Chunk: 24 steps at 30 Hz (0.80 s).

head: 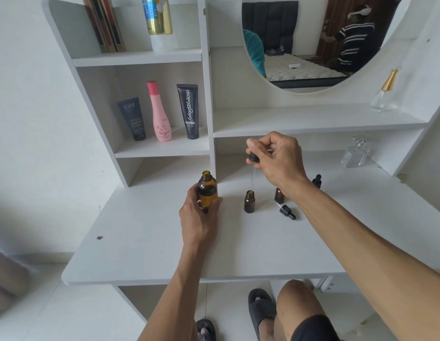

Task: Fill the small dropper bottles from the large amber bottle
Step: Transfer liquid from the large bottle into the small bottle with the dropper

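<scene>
While the left hand (199,212) wraps the uncapped large amber bottle (207,193) at frame centre, the right hand (278,158) pinches a dropper (253,166) over the open small bottle (249,201), so squeezing its bulb looks next.

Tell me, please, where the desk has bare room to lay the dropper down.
The near half of the desk, from the front edge up to the big bottle, is bare. Crowded: under the right hand, among the small bottles and the loose cap.
</scene>
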{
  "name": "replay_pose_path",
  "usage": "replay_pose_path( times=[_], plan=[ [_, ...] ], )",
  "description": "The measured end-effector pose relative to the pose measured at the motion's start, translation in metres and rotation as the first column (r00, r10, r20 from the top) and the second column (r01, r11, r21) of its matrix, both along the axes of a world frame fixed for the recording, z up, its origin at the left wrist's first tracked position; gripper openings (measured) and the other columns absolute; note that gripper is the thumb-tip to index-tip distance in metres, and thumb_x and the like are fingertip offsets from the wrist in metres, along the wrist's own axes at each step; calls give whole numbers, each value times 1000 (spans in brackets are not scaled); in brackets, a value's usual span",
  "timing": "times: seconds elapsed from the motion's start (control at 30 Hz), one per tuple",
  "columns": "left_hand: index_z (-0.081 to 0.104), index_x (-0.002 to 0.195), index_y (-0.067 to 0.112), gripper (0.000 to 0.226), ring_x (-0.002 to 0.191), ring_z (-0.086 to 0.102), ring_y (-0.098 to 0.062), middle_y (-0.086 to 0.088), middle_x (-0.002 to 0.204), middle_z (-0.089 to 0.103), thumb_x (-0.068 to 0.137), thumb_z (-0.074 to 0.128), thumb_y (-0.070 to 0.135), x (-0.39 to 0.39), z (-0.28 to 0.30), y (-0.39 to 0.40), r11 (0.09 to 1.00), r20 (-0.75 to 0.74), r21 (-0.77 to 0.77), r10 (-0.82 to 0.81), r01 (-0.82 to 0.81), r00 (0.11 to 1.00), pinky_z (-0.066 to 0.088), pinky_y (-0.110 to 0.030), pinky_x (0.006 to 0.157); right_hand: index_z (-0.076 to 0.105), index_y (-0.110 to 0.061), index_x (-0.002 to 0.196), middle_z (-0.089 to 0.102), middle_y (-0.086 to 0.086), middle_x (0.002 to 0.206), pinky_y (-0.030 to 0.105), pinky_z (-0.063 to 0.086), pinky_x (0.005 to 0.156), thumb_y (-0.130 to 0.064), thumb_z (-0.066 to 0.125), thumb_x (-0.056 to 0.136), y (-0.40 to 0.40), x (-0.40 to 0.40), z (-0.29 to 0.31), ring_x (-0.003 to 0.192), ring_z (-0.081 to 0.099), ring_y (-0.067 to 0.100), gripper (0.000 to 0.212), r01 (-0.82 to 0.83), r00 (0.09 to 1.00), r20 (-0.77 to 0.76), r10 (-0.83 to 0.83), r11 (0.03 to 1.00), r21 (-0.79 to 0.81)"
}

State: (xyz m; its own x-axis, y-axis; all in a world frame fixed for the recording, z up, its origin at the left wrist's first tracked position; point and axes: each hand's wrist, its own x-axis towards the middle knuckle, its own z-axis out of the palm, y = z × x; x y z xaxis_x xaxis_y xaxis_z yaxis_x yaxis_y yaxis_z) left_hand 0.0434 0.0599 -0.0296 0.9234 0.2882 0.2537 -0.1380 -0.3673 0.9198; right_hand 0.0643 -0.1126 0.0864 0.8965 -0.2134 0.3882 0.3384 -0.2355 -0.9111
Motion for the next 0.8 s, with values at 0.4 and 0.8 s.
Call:
replay_pose_path(
  times=[0.4, 0.8],
  plan=[
    [57, 118, 23, 38, 81, 57, 19, 10, 99, 67, 84, 74, 21, 1, -1, 0, 1000, 18, 8, -4, 4, 1000, 44, -3, 65, 67, -1, 88, 75, 14, 87, 34, 63, 68, -24, 72, 92, 45, 4, 40, 73, 77, 23, 23, -101, 993, 81, 86, 973, 206],
    [57, 119, 27, 40, 79, 63, 7, 15, 94, 65, 83, 74, 21, 1, -2, 1, 999, 37, -33, -17, 18, 999, 47, -6, 67, 68, -2, 86, 75, 13, 84, 25, 58, 59, -24, 74, 90, 74, 20, 33, 69, 76, 23, 23, -135, 990, 58, 129, 983, 120]
  ],
)
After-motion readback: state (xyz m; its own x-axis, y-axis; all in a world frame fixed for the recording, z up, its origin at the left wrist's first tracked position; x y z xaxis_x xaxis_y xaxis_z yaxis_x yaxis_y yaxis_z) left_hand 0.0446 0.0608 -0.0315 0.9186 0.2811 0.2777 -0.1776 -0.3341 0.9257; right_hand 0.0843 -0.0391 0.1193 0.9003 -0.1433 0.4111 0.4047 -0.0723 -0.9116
